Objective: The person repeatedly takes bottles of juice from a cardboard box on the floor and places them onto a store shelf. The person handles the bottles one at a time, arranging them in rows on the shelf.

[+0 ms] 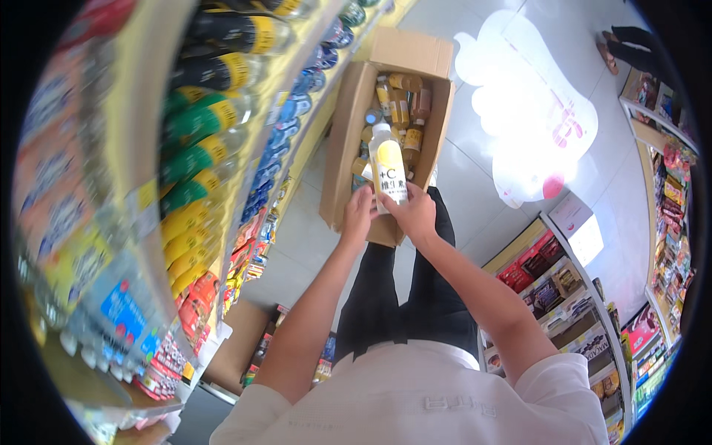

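Observation:
A clear plastic drink bottle (pixel 390 167) with a white cap and a yellow-and-white label bearing writing is held above an open cardboard box. My right hand (pixel 416 214) grips its lower part, the thumb lying across the front. At the bottle's lower left side are the fingertips of my left hand (pixel 359 216); whether they grip or only touch it is not clear. Below, the cardboard box (pixel 346 150) stands on the floor with its far flap folded out. Several drink bottles (pixel 399 108) lie jumbled inside, mostly yellow and amber, some partly hidden by the held bottle.
On the left, shelves (pixel 264 119) carry rows of bottled drinks (pixel 203 125). A glossy white floor decal (pixel 534 128) reflects light beyond the box. To the right stands a low snack shelf (pixel 556 289). A person's legs (pixel 631 41) show at the far right.

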A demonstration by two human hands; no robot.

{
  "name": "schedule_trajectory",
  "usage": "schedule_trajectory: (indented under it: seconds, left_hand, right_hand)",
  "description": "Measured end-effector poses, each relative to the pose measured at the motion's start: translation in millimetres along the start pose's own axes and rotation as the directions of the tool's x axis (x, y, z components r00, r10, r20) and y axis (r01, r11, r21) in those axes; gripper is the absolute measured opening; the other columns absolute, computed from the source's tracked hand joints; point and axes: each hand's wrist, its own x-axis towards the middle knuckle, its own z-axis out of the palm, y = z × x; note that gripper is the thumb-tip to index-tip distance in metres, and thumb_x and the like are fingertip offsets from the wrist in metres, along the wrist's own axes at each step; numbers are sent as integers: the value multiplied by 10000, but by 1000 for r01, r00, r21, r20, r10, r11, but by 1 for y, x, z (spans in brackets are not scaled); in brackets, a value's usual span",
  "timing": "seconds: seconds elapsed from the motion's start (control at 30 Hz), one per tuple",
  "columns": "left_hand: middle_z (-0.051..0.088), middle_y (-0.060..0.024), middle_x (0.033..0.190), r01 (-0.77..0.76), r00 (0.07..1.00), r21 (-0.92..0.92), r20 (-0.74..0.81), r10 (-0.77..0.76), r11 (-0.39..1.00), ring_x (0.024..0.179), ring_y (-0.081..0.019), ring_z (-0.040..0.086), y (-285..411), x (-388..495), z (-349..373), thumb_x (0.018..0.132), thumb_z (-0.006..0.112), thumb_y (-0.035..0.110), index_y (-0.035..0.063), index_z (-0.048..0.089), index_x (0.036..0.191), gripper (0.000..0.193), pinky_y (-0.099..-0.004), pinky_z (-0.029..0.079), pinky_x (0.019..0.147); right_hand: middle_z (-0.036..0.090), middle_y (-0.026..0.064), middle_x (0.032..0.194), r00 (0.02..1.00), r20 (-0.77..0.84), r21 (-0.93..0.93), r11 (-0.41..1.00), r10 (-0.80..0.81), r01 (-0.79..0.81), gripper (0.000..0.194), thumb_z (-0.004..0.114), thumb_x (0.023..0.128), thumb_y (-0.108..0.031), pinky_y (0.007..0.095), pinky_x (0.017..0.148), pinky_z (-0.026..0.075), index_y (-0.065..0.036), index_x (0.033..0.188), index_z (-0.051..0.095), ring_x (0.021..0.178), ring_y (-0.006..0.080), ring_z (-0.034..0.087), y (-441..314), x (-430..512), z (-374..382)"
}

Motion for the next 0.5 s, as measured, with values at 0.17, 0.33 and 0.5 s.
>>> schedule_trajectory:
  seconds: [0.17, 0.33, 0.5]
  left_hand:
    - [664, -111, 1320, -83, 989, -68, 120, 90, 994, 1165, -195, 675, 35, -102, -24, 1068, 626, 433, 11, 517, 1475, 596, -368, 565, 957]
    - [703, -116, 1229, -285, 947, -120, 116, 299, 951, 1082, -182, 706, 61, -177, -44, 899, 870, 259, -2, 567, 1361, 611, -337, 575, 907]
    - [686, -102, 1283, -528, 848, -89, -2, 530, 844, 1147, -190, 690, 75, -235, -81, 876, 868, 141, 6, 522, 1430, 667, -363, 570, 971]
  right_hand:
    - [764, 195, 918, 981, -20, 10, 981, -193, 193, 507, 883, 784, -364, 417, 713, 590, -6, 1109, 729, 848, 359, 766, -49, -100, -28]
    - [763, 219, 984, 893, -103, -8, 899, -437, 439, 609, 901, 754, -324, 423, 778, 603, -22, 1247, 710, 921, 390, 759, -81, -195, -30]
    - [759, 246, 974, 797, -15, -145, 790, -604, 596, 760, 898, 783, -342, 432, 780, 604, -12, 1407, 616, 906, 414, 756, -122, -264, -29]
